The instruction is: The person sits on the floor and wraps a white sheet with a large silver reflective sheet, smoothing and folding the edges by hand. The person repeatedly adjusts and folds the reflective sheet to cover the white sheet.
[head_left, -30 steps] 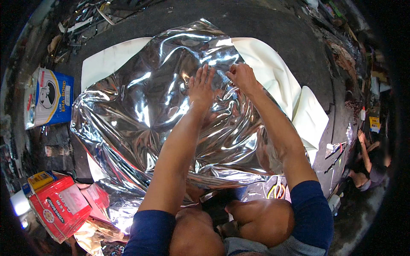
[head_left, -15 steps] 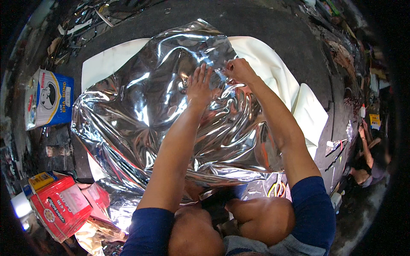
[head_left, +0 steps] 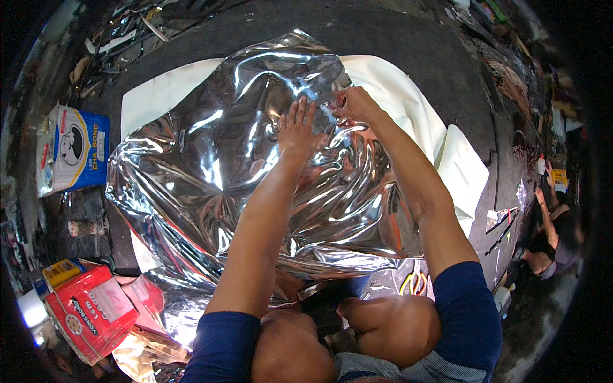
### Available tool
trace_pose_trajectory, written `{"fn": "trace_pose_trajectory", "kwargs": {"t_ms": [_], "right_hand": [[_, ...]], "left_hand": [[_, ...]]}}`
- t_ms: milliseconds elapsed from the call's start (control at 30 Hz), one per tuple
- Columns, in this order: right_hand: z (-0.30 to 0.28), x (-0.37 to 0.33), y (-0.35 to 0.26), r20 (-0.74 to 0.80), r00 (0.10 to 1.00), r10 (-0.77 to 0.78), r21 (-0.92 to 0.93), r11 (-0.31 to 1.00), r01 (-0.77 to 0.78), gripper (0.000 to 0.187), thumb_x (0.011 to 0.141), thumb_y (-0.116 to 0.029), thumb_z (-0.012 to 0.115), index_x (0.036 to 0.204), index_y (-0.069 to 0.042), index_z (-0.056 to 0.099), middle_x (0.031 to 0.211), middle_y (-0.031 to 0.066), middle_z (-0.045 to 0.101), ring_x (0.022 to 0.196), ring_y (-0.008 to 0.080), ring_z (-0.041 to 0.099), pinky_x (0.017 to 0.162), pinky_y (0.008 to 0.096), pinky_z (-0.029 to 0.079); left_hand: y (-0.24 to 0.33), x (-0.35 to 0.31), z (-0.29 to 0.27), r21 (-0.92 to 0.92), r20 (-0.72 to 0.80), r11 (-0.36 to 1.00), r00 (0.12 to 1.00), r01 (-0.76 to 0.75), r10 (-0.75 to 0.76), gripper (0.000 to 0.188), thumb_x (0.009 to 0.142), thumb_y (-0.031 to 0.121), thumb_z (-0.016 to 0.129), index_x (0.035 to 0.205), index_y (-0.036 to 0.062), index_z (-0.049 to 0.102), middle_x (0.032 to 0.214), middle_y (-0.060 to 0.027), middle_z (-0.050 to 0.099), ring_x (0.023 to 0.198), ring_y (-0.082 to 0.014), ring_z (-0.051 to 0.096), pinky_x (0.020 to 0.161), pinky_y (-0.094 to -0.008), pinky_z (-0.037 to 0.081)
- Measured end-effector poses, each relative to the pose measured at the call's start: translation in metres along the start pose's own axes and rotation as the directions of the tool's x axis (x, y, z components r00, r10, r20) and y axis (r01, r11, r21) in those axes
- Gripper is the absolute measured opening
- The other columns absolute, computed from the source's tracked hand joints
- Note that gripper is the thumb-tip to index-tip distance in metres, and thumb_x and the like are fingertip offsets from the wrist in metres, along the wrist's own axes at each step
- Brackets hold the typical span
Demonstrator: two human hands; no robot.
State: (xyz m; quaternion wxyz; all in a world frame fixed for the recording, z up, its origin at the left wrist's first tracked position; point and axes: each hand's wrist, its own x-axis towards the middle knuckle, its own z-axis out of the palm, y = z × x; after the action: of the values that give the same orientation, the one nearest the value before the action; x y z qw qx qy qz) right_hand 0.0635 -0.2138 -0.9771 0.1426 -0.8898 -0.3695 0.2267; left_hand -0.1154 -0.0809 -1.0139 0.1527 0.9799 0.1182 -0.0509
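A large, wrinkled sheet of shiny silver film [head_left: 217,147] spreads over white sheet material [head_left: 402,89] on the dark ground. My left hand [head_left: 299,127] lies flat on the film with its fingers spread. Just to its right, my right hand [head_left: 353,104] is closed at the film's right edge, thumb and fingers pinching it. The edge bunches up by that hand, and folds run from there toward my knees. What sits inside the right fist is partly hidden by the fingers.
Scissors [head_left: 414,283] with yellowish handles lie near my right knee. On the left stand a blue and white can [head_left: 76,150] and a red can [head_left: 92,313]. Scraps and debris line the far edges. Another person [head_left: 554,239] crouches at the far right.
My hands stay in nearly the same place; the right hand has shifted very slightly. The other person's hand at the far right has moved up a little.
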Motion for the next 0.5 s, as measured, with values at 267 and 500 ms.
{"fn": "trace_pose_trajectory", "kwargs": {"t_ms": [267, 500], "right_hand": [[0.000, 0.002, 0.012, 0.003, 1.000, -0.008, 0.046, 0.999, 0.008, 0.027, 0.076, -0.025, 0.079, 0.092, -0.004, 0.073, 0.085, 0.0176, 0.072, 0.084, 0.0323, 0.072, 0.078, 0.0441, 0.056], [0.009, 0.014, 0.032, 0.060, 0.996, 0.071, 0.200, 0.976, -0.082, 0.030, 0.074, -0.026, 0.081, 0.093, -0.004, 0.073, 0.084, 0.0164, 0.073, 0.078, 0.0288, 0.072, 0.075, 0.0413, 0.056]], "left_hand": [[-0.009, -0.002, 0.004, 0.008, 0.028, 1.000, 0.999, -0.026, 0.026, 0.093, 0.090, 0.065, 0.052, 0.161, 0.0204, 0.012, 0.169, -0.0066, 0.004, 0.154, -0.0270, 0.009, 0.123, -0.0489, 0.016], [0.004, -0.004, -0.017, 0.027, 0.148, 1.000, 0.989, -0.004, 0.000, 0.091, 0.094, 0.055, 0.054, 0.161, 0.0203, 0.004, 0.169, -0.0029, 0.000, 0.155, -0.0225, 0.004, 0.125, -0.0423, 0.011]]}}
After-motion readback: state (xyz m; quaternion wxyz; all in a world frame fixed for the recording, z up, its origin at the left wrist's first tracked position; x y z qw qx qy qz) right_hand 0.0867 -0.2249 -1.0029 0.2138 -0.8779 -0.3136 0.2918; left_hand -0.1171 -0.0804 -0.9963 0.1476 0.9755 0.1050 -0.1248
